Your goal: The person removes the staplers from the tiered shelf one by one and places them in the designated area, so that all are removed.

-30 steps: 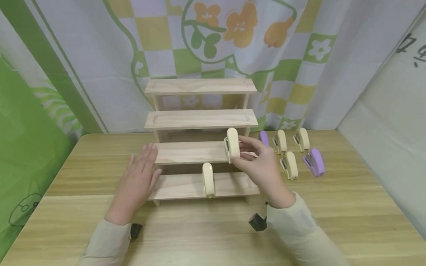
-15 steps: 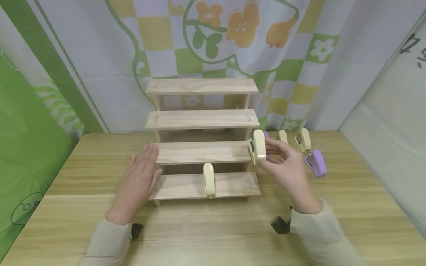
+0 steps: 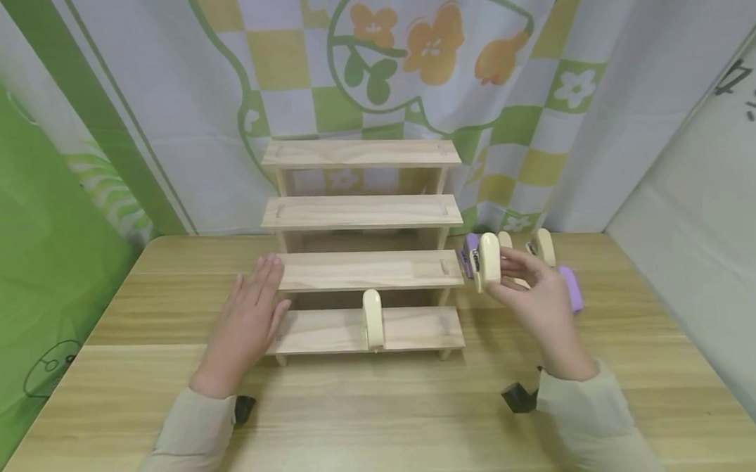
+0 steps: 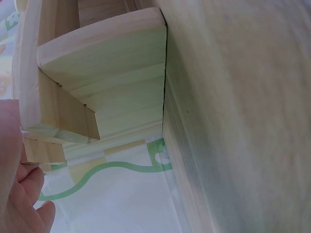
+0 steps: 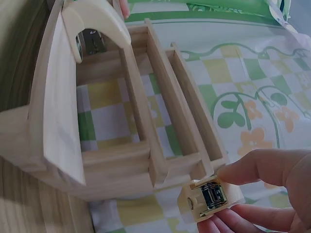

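In the head view my right hand [image 3: 539,292] pinches a cream stapler [image 3: 490,259] between thumb and fingers, to the right of a stepped wooden shelf [image 3: 360,270]. The right wrist view shows that same stapler [image 5: 209,198] end-on, its metal inside visible. My left hand [image 3: 245,319] lies with straight fingers at the left end of the shelf's second step from the bottom. Another cream stapler [image 3: 372,321] stands on the lowest step, near its middle. Behind my right hand are a purple stapler [image 3: 470,254] and a cream stapler [image 3: 543,246]; a further purple stapler [image 3: 570,289] is partly hidden.
The shelf stands on a wooden table [image 3: 361,420] in front of a patterned curtain [image 3: 282,64]. Green cloth [image 3: 42,229] hangs at the left and a white panel [image 3: 718,200] with writing at the right. A small black object [image 3: 519,397] shows at my right cuff.
My right hand has moved right with the cream stapler, from over the second step to beyond the shelf's right end. The left hand stays at the shelf.
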Demonstrator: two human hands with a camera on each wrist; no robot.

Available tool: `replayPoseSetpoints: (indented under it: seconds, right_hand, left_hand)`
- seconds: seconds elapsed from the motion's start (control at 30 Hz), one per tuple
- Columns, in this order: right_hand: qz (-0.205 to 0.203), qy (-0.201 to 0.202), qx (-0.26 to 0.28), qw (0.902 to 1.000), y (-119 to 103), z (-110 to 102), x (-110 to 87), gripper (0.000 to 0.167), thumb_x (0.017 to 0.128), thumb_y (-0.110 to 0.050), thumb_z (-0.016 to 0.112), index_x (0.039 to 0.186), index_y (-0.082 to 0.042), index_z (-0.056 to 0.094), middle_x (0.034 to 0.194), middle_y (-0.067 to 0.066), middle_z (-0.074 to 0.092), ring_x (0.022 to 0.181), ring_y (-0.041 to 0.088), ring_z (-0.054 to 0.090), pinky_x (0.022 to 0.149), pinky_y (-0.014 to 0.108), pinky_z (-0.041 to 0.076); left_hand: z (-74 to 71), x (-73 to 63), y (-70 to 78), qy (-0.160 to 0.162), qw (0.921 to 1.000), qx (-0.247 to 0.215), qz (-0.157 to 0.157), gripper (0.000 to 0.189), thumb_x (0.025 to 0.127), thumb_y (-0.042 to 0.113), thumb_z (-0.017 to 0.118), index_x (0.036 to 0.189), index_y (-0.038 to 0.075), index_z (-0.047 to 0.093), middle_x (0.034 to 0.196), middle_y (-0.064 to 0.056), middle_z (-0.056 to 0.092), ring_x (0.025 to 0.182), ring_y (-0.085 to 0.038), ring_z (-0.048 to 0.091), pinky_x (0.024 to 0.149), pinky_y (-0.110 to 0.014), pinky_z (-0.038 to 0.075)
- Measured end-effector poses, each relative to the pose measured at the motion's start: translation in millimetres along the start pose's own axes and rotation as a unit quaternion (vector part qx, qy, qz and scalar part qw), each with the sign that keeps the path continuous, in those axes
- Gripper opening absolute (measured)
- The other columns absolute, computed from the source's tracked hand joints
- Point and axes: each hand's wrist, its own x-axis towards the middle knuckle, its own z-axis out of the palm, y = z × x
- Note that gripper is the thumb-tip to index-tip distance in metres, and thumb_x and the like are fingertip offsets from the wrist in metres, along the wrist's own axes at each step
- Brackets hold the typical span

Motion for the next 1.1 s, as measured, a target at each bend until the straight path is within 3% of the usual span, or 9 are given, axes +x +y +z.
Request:
replayPoseSetpoints:
  seconds: [0.23, 0.5, 0.83, 1.1]
  right_hand:
    - [0.029, -0.026, -0.052, 0.9979, 14.8, -4.4, 8.3, 0.061, 0.085, -0.007, 0.077, 0.142, 0.002, 0.054, 0.13, 0.023, 0.064, 0.117, 0.031, 0.063, 0.084, 0.012, 0.055]
    - [0.03, -0.062, -0.123, 0.99, 30.8, -7.4, 16.5, 0.062, 0.088, -0.011, 0.074, 0.143, 0.006, 0.05, 0.131, 0.028, 0.062, 0.119, 0.043, 0.061, 0.099, 0.051, 0.054]
    - [0.046, -0.109, -0.139, 0.9832, 48.9, -4.0, 26.9, 0.064, 0.085, -0.005, 0.074, 0.142, 0.012, 0.048, 0.129, 0.033, 0.061, 0.114, 0.043, 0.064, 0.096, 0.046, 0.058]
    - [0.067, -0.142, -0.185, 0.9703, 55.4, -0.8, 28.4, 0.064, 0.087, -0.011, 0.074, 0.141, 0.01, 0.049, 0.127, 0.03, 0.063, 0.113, 0.042, 0.064, 0.093, 0.046, 0.058]
  left_hand:
    - [0.7, 0.4, -1.0, -0.003, 1.0, 0.002, -0.001, 0.067, 0.105, 0.025, 0.053, 0.159, -0.003, 0.023, 0.164, -0.021, 0.025, 0.151, -0.039, 0.024, 0.121, -0.062, 0.022]
    - [2.2, 0.4, -1.6, 0.007, 1.0, 0.004, 0.006, 0.068, 0.104, 0.025, 0.054, 0.158, -0.003, 0.023, 0.163, -0.022, 0.027, 0.15, -0.04, 0.026, 0.121, -0.062, 0.021]
    - [1.4, 0.5, -0.5, 0.021, 0.9997, 0.001, 0.011, 0.068, 0.104, 0.026, 0.054, 0.158, -0.003, 0.025, 0.162, -0.022, 0.029, 0.15, -0.04, 0.027, 0.122, -0.061, 0.02]
    - [2.7, -0.1, -1.3, 0.027, 0.9995, 0.002, 0.015, 0.068, 0.104, 0.026, 0.054, 0.158, -0.003, 0.025, 0.162, -0.022, 0.029, 0.15, -0.039, 0.027, 0.124, -0.058, 0.018]
